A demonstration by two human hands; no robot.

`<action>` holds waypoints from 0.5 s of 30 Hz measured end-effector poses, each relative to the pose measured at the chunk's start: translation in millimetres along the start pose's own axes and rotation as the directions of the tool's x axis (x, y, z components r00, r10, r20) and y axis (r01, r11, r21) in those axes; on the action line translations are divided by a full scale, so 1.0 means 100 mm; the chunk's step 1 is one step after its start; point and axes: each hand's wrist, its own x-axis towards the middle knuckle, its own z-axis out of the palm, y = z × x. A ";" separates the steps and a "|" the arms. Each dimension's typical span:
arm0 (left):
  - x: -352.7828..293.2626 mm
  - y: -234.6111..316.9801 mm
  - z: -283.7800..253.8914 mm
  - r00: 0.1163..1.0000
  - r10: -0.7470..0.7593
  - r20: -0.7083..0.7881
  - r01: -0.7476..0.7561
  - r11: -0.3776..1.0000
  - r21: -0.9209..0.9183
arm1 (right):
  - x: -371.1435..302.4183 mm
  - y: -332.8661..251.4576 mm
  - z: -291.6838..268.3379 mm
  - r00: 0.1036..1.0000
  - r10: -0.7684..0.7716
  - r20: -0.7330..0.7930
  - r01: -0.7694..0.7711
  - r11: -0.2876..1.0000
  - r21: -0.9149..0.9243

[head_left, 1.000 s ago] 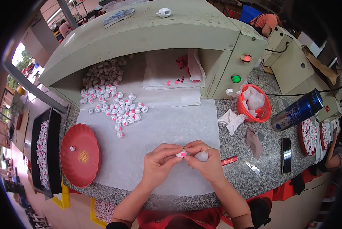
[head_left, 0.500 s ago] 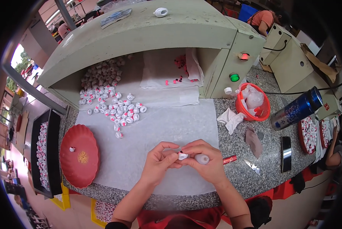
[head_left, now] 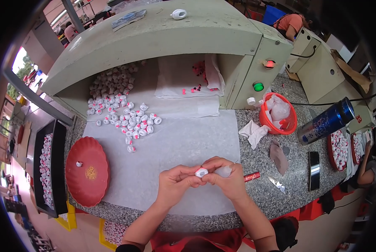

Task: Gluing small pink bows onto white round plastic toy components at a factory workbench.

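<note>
Between my fingertips, over the white sheet (head_left: 175, 143), is a small white plastic piece (head_left: 201, 172) with an oval opening facing up. My left hand (head_left: 175, 182) pinches it from the left. My right hand (head_left: 230, 180) grips it from the other side with thumb and fingertips, and also keeps a small translucent squeeze bottle (head_left: 224, 171) tucked in its fingers. Beyond my hands, many similar white pieces with pink spots (head_left: 135, 122) lie heaped on the sheet and back into the grey-green metal booth (head_left: 154, 40).
At left are a red scalloped dish (head_left: 87, 191) holding one piece and a black tray (head_left: 61, 168) of pieces. To the right lie a red tube (head_left: 251, 176), a blade (head_left: 277, 184), a phone (head_left: 314, 170), a blue tumbler (head_left: 326, 119) and a red basket (head_left: 295, 122). Other people work nearby.
The white piece has been turned so its oval opening faces up, and my fingers have closed in around it. The squeeze bottle has tilted slightly in my right hand.
</note>
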 end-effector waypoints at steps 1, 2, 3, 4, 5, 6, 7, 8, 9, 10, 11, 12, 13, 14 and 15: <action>0.00 0.01 0.00 1.000 -0.014 -0.006 0.014 1.000 0.003 | 0.00 0.01 0.02 1.000 0.000 -0.007 0.000 1.000 0.010; 0.00 0.02 -0.01 1.000 -0.010 -0.005 0.010 1.000 0.004 | -0.01 0.02 0.03 1.000 0.001 -0.014 0.000 1.000 0.020; 0.00 0.04 -0.01 0.999 -0.033 -0.021 0.033 0.999 0.014 | -0.01 0.04 0.06 1.000 -0.002 -0.013 0.002 1.000 0.020; 0.00 0.05 -0.02 0.998 -0.055 -0.037 0.056 0.998 0.025 | -0.03 0.07 0.09 0.999 0.016 -0.051 -0.017 1.000 -0.009; 0.02 0.06 -0.02 0.996 -0.075 -0.054 0.077 0.996 0.035 | -0.03 0.10 0.10 0.996 0.033 -0.088 -0.036 0.999 -0.038; 0.01 0.10 -0.04 0.996 -0.072 -0.054 0.074 0.997 0.036 | -0.03 0.11 0.11 0.991 0.048 -0.126 -0.056 0.996 -0.065; 0.00 0.16 -0.08 0.993 -0.024 -0.116 0.045 0.983 0.178 | -0.02 0.08 0.10 0.992 0.045 -0.121 -0.053 0.997 -0.064; -0.01 0.22 -0.15 0.985 0.029 -0.171 0.027 0.947 0.319 | -0.02 0.04 0.10 0.983 0.067 -0.171 -0.079 0.995 -0.066; -0.03 0.29 -0.31 0.952 0.172 -0.253 -0.024 0.865 0.501 | -0.01 -0.01 0.09 0.971 0.089 -0.222 -0.106 0.992 -0.065; -0.08 0.37 -0.53 0.897 0.324 -0.301 -0.043 0.742 0.669 | -0.01 -0.04 0.09 0.956 0.112 -0.271 -0.133 0.989 -0.059; -0.12 0.49 -0.74 0.828 0.421 -0.369 0.020 0.637 0.771 | 0.00 -0.07 0.07 0.958 0.113 -0.265 -0.130 0.991 -0.045; -0.14 0.61 -0.93 0.751 0.522 -0.405 0.094 0.523 0.847 | 0.01 -0.11 0.03 0.952 0.089 -0.292 -0.110 0.992 -0.056; -0.16 0.70 -1.09 0.732 0.540 -0.417 0.255 0.351 0.901 | 0.02 -0.13 -0.02 0.945 0.066 -0.322 -0.092 0.994 -0.067; -0.19 0.80 -1.21 0.708 0.566 -0.423 0.408 0.162 0.899 | 0.02 -0.14 -0.03 0.937 0.042 -0.346 -0.073 0.994 -0.077; -0.17 0.83 -1.28 0.671 0.661 -0.336 0.415 0.040 0.909 | 0.02 -0.14 -0.02 0.936 0.040 -0.351 -0.067 0.996 -0.065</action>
